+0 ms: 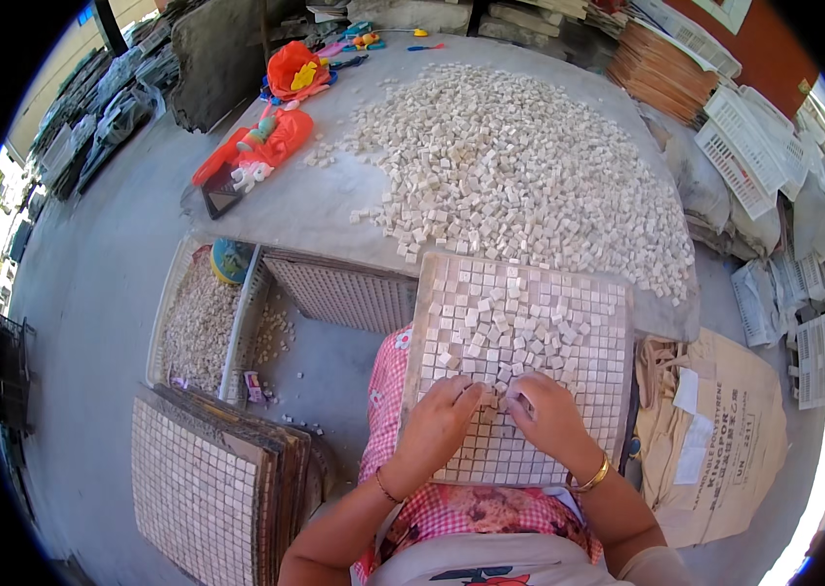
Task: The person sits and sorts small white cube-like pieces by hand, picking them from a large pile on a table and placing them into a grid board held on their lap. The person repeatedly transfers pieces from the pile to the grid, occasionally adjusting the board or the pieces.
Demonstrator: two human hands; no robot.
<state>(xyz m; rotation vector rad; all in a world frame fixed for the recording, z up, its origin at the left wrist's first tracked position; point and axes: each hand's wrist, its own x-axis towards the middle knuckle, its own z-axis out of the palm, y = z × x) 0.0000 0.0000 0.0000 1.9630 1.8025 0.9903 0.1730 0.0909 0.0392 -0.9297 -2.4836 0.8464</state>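
Observation:
A square mosaic tray (611,391), its grid of small pale stone tiles largely filled, lies across my lap. Loose tiles (515,322) are heaped over its middle and far part. My left hand (444,420) rests low over the grid, fingers bent and pinched at the edge of the loose tiles. Close beside it, my right hand (551,422) has thumb and fingers brought together on a small stone tile. What the left fingertips hold is partly hidden by the fingers. A gold bracelet (593,474) circles my right wrist.
Beyond the tray, a grey table (334,200) carries a large pile of stone tiles (530,156) and red plastic bags (281,137). Left are a white crate (168,322) of chips and stacked mosaic panels (198,479). A brown paper sack (725,439) lies right, near white baskets (740,146).

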